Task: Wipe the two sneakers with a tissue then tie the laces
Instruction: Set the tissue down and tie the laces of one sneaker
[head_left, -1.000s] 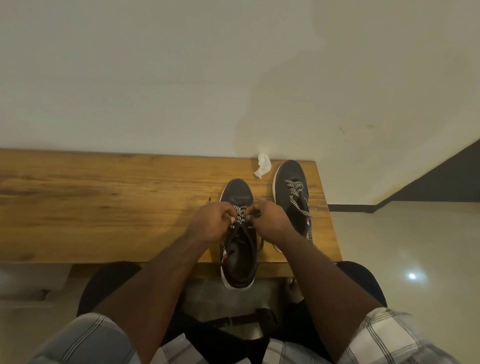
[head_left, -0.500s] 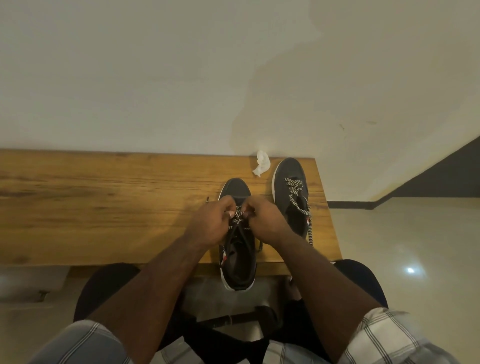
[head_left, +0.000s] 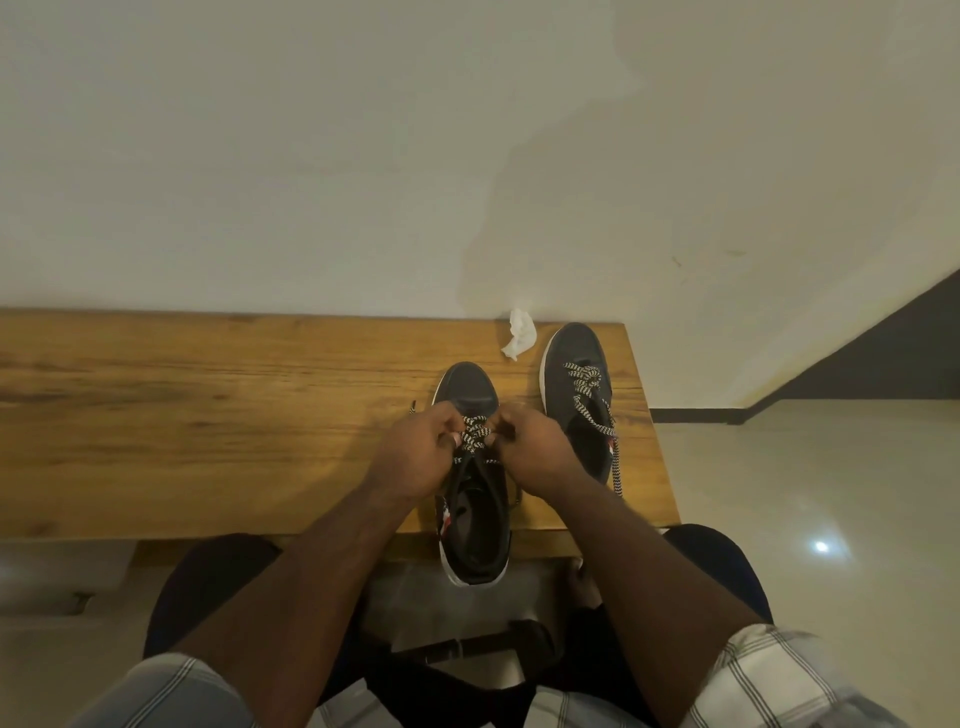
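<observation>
Two dark sneakers with white soles stand on a wooden table (head_left: 208, 415). The nearer sneaker (head_left: 470, 400) points away from me, its heel hanging over the front edge. My left hand (head_left: 415, 457) and my right hand (head_left: 535, 447) meet over its middle, each pinching part of its black-and-white lace (head_left: 474, 435). The other sneaker (head_left: 576, 395) lies to the right, its patterned lace (head_left: 589, 395) loose and trailing toward the table edge. A crumpled white tissue (head_left: 519, 333) lies by the wall, just beyond both toes.
The table ends right of the second sneaker; a glossy floor (head_left: 805, 493) lies beyond. A plain wall (head_left: 363, 156) backs the table. My knees sit under the front edge.
Both hands have shifted slightly toward the toe and closed in on the lace crossing. The sneakers and tissue have stayed put.
</observation>
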